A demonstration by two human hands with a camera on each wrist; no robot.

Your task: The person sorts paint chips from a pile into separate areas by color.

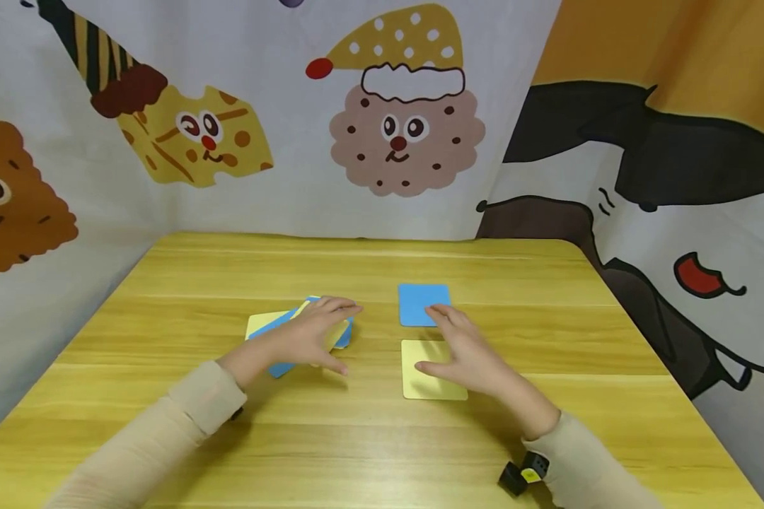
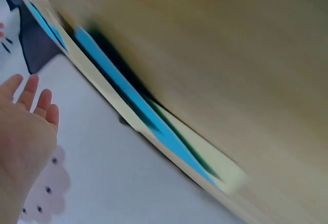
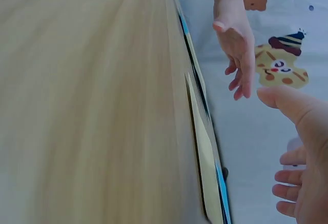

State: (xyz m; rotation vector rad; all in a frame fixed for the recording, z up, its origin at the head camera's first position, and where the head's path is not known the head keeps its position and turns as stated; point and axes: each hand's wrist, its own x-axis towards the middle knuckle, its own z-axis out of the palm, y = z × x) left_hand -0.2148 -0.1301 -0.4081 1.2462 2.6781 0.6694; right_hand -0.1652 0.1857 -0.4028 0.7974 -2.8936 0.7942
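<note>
My left hand is over a loose pile of overlapping blue and yellow square cards, fingers spread and holding nothing. Part of a yellow card and a blue card's corner stick out from under it. To the right, a single blue card lies behind a single yellow card. Above the yellow one is my right hand, thumb apart from the fingers, its fingertips overlapping the blue card's near edge in the head view. Both palms face each other in the right wrist view, where the yellow card appears edge-on.
The cards lie on a wooden table. A white curtain with cartoon food prints hangs right behind its far edge. Beside my right sleeve shows a small black device at the wrist.
</note>
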